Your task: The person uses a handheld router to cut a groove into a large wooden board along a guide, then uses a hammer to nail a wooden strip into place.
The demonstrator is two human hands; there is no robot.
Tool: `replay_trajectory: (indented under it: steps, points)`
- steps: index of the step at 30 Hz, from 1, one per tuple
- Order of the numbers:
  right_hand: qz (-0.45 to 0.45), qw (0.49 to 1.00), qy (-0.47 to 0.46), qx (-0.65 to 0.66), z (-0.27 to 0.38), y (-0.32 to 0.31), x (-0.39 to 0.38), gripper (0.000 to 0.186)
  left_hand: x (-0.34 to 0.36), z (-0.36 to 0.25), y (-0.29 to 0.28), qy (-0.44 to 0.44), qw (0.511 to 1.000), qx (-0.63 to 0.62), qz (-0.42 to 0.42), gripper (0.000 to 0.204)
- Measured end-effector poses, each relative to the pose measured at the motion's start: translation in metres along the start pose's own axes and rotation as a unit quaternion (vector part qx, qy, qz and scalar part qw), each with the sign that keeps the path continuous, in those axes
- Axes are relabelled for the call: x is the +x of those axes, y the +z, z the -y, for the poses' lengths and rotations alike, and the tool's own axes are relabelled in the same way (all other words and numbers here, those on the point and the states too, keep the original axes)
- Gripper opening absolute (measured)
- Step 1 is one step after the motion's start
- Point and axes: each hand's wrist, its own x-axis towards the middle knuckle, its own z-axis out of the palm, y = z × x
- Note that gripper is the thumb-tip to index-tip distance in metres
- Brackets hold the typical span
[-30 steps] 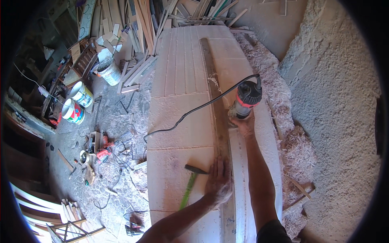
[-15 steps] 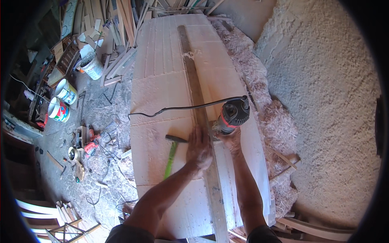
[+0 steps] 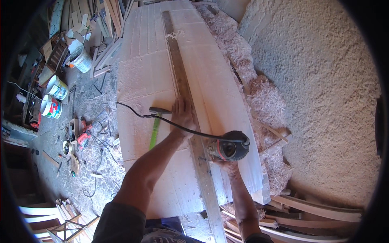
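Observation:
A long pale slab (image 3: 144,77) lies before me, with a straight wooden strip (image 3: 178,67) along it. My left hand (image 3: 184,117) presses on the strip, fingers stretched out and holding nothing. My right hand (image 3: 227,165) is closed round the lower part of a black and red trim router (image 3: 233,148), beside the strip's right edge. The router's bit is hidden. Its black cord (image 3: 178,127) runs leftward across my left wrist and the slab. A green-handled hammer (image 3: 154,133) rests just left of my left hand.
Wood shavings (image 3: 269,101) are heaped along the slab's right side, by a rough wall (image 3: 316,81). Buckets (image 3: 56,88) and red power tools (image 3: 84,139) stand on the littered floor at left. Curved wooden pieces (image 3: 316,208) lie at lower right.
The router and my right hand have come nearer to me along the strip, and the router has turned. The cord now crosses my left wrist. The whole view has shifted.

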Motion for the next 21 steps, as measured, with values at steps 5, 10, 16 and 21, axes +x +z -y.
replay_trajectory:
  steps: [5, 10, 16, 21]
  points:
    - [0.02, 0.743, 0.253, 0.619, -0.022, 0.016, -0.101, 0.081, -0.001, 0.0, 0.001, -0.004, 1.0, -0.009, -0.008, 0.057]
    - [-0.035, 0.718, 0.16, 0.676, 0.024, -0.021, -0.149, 0.086, 0.0, 0.0, 0.003, -0.021, 1.0, 0.009, 0.019, 0.058]
    - [-0.03, 0.772, 0.141, 0.619, 0.099, -0.089, -0.157, 0.068, 0.001, 0.002, 0.005, -0.033, 0.999, 0.0, 0.031, 0.059]
    - [-0.044, 0.904, 0.083, 0.417, 0.102, -0.1, -0.184, 0.066, 0.002, 0.003, 0.007, -0.03, 0.999, 0.006, 0.029, 0.058]
